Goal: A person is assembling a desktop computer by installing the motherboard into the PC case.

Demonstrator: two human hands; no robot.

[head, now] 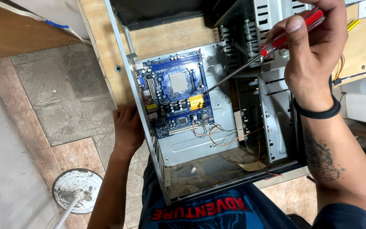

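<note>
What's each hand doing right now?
Left hand: gripping the grey metal computer case wall.
Right hand: closed on the red-handled screwdriver.

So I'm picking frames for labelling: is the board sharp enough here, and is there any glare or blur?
Head view: the blue motherboard is sharp and evenly lit; the case floor is in shadow; the right hand and red screwdriver near the lens look slightly soft; no strong glare.

The person wore a dark blue shirt (pixel 217 212) with red lettering; a black band (pixel 318 112) circled the right wrist, above a dark forearm tattoo (pixel 320 157).
</note>
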